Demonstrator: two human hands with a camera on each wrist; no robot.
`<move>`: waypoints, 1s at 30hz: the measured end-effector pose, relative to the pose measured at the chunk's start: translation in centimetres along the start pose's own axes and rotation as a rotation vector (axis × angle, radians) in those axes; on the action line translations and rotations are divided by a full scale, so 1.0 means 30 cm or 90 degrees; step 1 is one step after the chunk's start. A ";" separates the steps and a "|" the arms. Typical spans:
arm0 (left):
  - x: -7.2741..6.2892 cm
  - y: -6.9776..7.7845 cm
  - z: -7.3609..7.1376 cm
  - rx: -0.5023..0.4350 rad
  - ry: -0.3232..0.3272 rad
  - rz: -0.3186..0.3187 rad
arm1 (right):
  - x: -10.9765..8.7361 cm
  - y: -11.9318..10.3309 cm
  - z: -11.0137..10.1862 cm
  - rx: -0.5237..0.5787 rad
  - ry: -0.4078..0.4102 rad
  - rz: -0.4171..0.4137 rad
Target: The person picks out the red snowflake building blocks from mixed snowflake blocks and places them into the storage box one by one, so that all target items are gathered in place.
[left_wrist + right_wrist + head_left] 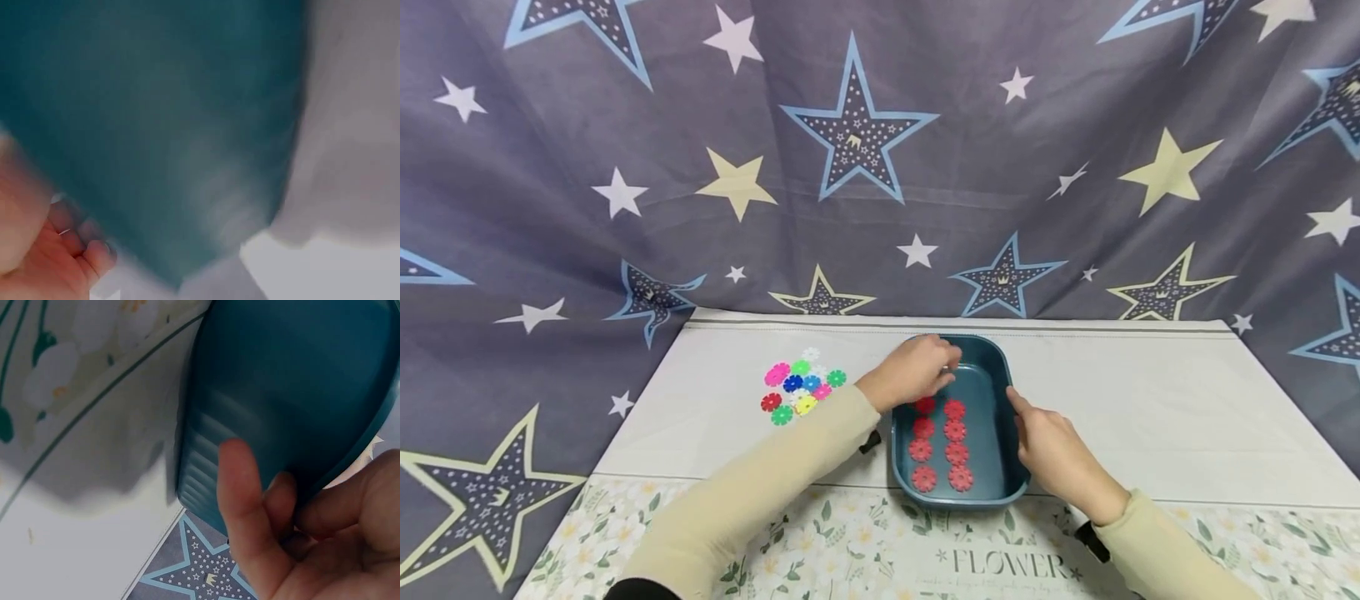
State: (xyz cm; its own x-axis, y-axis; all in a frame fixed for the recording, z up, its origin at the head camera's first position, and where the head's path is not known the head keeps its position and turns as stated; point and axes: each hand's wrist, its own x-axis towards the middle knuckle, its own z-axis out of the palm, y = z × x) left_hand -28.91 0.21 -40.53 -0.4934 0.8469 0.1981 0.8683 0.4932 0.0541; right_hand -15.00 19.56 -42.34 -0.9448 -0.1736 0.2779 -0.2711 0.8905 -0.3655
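Observation:
A deep teal rectangular tray (pixel 985 400) with rounded corners stands in the middle in the head view. My right hand (pixel 1060 454) grips its right rim; in the right wrist view several fingers (pixel 240 487) lie against the outer wall. Red flower-shaped plastic discs (pixel 957 453) lie in two rows on the tray's floor. My left hand (pixel 917 371) reaches across the left rim at the far end, fingers bent downward over the inside. In the left wrist view its curled fingers (pixel 97 256) show past the blurred tray wall; I cannot tell whether they hold anything.
Left of the tray, a loose cluster of flower discs (pixel 793 383) in pink, green, blue, yellow, red and white lies on the white cloth (pixel 1150 400). A floral printed cloth (pixel 835 533) covers the near edge. Behind hangs a grey star-patterned curtain (pixel 925 208).

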 end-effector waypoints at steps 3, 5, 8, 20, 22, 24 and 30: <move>-0.067 -0.049 -0.075 -0.022 0.056 -0.036 | 0.002 -0.007 0.001 0.002 0.000 -0.002; -0.125 -0.088 -0.120 -0.035 0.077 -0.067 | 0.003 -0.010 0.001 0.002 0.001 -0.003; -0.226 -0.158 -0.163 -0.038 0.075 -0.122 | 0.002 -0.013 -0.002 0.003 -0.002 -0.001; -0.598 -0.378 -0.127 -0.134 -0.160 -0.387 | -0.007 -0.016 -0.015 0.004 -0.017 0.008; -0.631 -0.391 -0.110 -0.136 -0.179 -0.389 | -0.007 -0.016 -0.016 0.006 -0.018 0.009; -0.650 -0.400 -0.092 -0.136 -0.183 -0.389 | -0.009 -0.015 -0.016 0.008 -0.018 0.011; -0.670 -0.412 -0.057 -0.144 -0.169 -0.370 | -0.009 -0.016 -0.016 0.011 -0.022 0.013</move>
State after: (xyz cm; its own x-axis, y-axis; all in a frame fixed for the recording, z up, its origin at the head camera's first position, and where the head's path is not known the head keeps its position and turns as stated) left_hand -29.65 -23.24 -43.51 -0.8540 0.4917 -0.1700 0.4338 0.8534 0.2889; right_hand -14.51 19.39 -41.80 -0.9558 -0.1703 0.2396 -0.2549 0.8863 -0.3867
